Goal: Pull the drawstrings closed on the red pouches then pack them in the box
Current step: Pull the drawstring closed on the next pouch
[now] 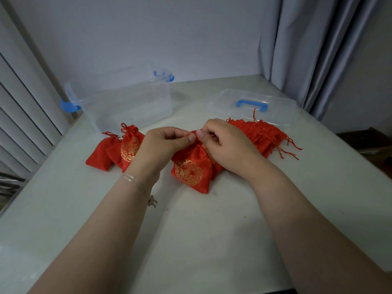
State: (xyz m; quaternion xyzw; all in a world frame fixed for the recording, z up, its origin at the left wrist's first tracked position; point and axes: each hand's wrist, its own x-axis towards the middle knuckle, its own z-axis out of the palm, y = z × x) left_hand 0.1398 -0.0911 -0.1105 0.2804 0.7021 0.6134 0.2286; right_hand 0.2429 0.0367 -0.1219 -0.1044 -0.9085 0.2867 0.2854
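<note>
Head view, pouch: the red pouch (191,166) lies on the table (191,240) between both hands, long axis running away from the person, mouth at the far end under the fingertips.
Left hand (163,143): pinching the drawstring at the mouth.
Right hand (222,141): pinching there too, thumbs almost touching (so the pull probably goes outward, left and right).
Closed pouches (118,149): leftward, beside the left wrist.
Open pile (261,134): rightward, behind the right hand.
Box (127,102): far left, nearer the left hand, nothing in it yet.
</note>
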